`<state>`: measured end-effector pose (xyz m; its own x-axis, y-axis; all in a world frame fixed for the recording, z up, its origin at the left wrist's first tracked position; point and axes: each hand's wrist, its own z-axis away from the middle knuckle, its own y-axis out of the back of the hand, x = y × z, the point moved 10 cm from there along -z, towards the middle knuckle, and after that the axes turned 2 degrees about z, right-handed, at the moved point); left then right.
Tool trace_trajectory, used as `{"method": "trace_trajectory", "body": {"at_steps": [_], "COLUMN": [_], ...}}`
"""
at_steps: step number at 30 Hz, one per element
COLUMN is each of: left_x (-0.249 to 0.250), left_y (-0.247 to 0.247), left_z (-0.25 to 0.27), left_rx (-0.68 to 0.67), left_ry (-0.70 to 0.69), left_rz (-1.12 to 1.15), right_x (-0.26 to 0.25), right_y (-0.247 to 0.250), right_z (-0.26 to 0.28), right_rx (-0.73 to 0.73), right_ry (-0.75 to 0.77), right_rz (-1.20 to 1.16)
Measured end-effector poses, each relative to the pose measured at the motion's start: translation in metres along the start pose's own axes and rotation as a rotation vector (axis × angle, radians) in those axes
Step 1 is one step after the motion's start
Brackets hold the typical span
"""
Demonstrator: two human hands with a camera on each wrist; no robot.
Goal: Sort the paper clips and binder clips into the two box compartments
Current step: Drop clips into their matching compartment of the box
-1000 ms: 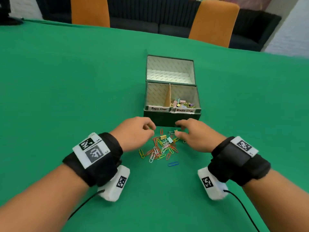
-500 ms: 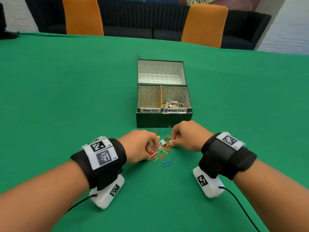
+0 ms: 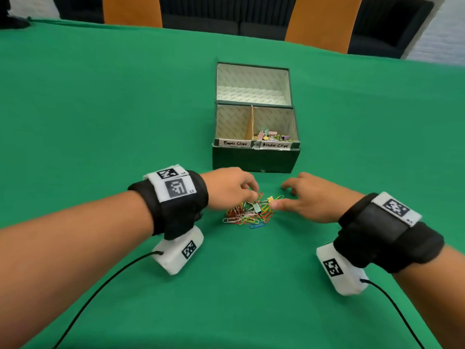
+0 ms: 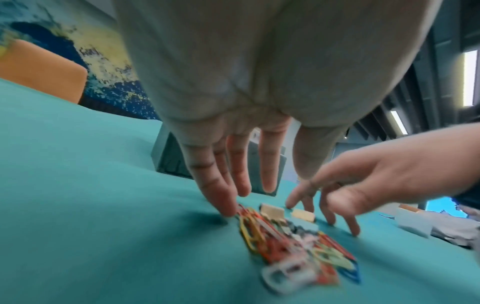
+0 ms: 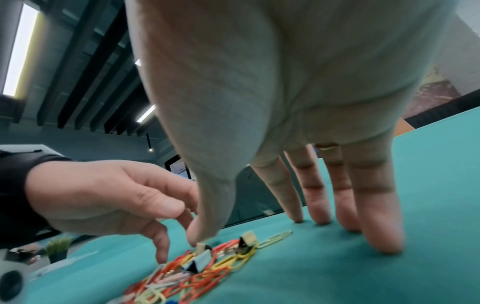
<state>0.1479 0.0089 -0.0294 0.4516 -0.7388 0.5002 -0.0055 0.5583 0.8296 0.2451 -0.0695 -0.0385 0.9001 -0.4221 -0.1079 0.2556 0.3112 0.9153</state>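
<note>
A mixed pile of coloured paper clips (image 3: 247, 214) lies on the green cloth in front of the dark green box (image 3: 255, 159). A light blue binder clip (image 3: 257, 207) and a yellow binder clip (image 3: 270, 199) sit on the pile. The box's left compartment (image 3: 232, 122), labelled Paper Clips, shows no clips; the right compartment (image 3: 274, 136) holds several binder clips. My left hand (image 3: 251, 191) reaches down with straight fingers (image 4: 228, 207), touching the pile's left edge. My right hand (image 3: 279, 196) has its fingertips (image 5: 384, 242) on the cloth, thumb against a binder clip (image 5: 201, 246). Neither hand holds anything.
The box's open lid (image 3: 253, 84) lies flat behind the compartments. Two orange chairs (image 3: 322, 21) stand beyond the table's far edge. Green cloth (image 3: 100, 109) stretches on all sides of the pile. Cables trail from both wrist cameras toward me.
Both hands, curled over the pile half a second ago, have straightened their fingers. The right hand has shifted right. The clips lie bunched tighter than one second ago.
</note>
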Motion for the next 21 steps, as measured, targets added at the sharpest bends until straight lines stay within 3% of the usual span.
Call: {"method": "trace_trajectory", "body": {"at_steps": [3, 6, 11, 16, 21], "left_x": [-0.011, -0.02, -0.009, -0.03, -0.027], "left_y": [0.008, -0.012, -0.01, 0.0, -0.002], "left_z": [0.007, 0.015, 0.013, 0.024, 0.011], "left_rx": [0.0, -0.162, -0.07, -0.115, -0.05], "left_ry": [0.051, 0.107, 0.015, 0.072, 0.074], "left_rz": [-0.144, -0.302, -0.182, -0.229, -0.108], "right_x": [-0.015, -0.037, -0.055, -0.032, -0.061], "right_y": [-0.004, -0.012, -0.004, -0.006, -0.009], "right_z": [0.005, 0.004, -0.003, 0.006, 0.002], "right_rx": [-0.042, -0.052, -0.001, 0.0, 0.038], "right_ry": [0.03, 0.075, 0.127, 0.025, 0.06], "right_rz": [0.055, 0.106, 0.065, 0.068, 0.052]}}
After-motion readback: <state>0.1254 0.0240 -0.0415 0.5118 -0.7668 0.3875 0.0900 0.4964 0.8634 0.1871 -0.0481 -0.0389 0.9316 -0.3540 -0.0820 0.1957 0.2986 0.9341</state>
